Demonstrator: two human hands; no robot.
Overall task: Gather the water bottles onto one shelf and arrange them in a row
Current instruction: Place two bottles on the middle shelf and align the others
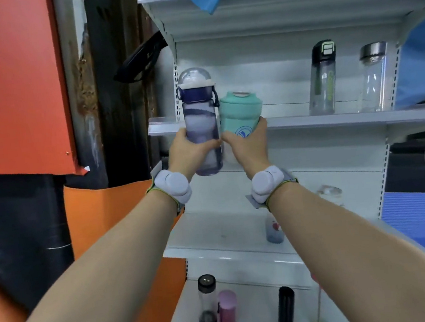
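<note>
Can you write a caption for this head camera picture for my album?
Left hand lifts a blue domed bottle, right hand a mint green cup, toward the white shelf.

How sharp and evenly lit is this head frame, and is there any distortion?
Head view: wide-angle bending curves the shelf edge and forearms; the left hand holding the purple bottle and the right hand holding the teal cup are fairly sharp; the small bottle on the shelf below is blurred; lighting is even, with soft glare on the clear glass bottle.

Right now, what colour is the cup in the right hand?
Mint green cup with a blue round logo, gripped by the right hand; head view.
</note>
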